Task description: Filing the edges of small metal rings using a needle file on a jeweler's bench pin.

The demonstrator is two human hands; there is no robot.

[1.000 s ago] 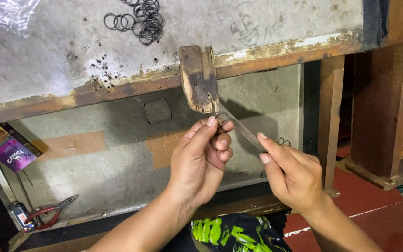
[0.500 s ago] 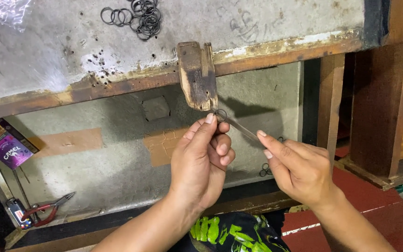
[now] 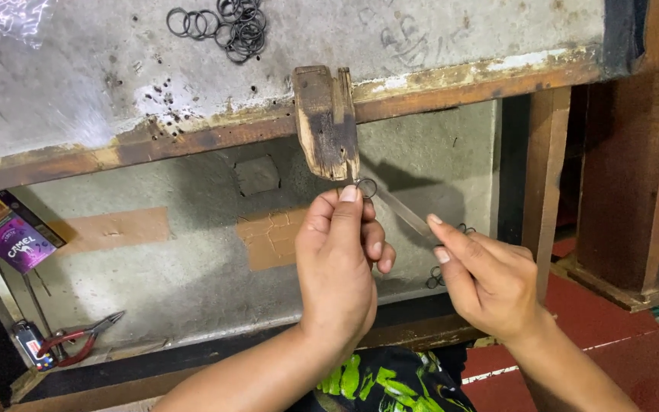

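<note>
Pinched between the thumb and forefinger of the left hand (image 3: 337, 267), a small dark metal ring (image 3: 367, 188) sits pressed against the lower tip of the worn, notched wooden block (image 3: 326, 122) fixed to the bench edge, just above centre of the frame. The right hand (image 3: 490, 282), at lower right, is closed round a thin flat grey metal tool (image 3: 404, 215), whose far end slants up and left to meet the ring; whether the tip is inside the ring or only against it is too small to tell.

As a judgement, the ring being worked is mid-way: it is seated on the block and the tool is applied, but it has not been set down with the rest. A heap of similar dark rings (image 3: 226, 21), some joined in a short chain, lies on the grey, pitted bench top (image 3: 78, 84) at the upper middle, which reads as earlier output or stock; which of the two cannot be told. A few more small rings (image 3: 463, 229) show just behind the right fingers.

At lower left lie red-handled pliers (image 3: 78, 343), untouched, and a purple and yellow cardboard packet (image 3: 11, 231) leans at the left edge.
</note>
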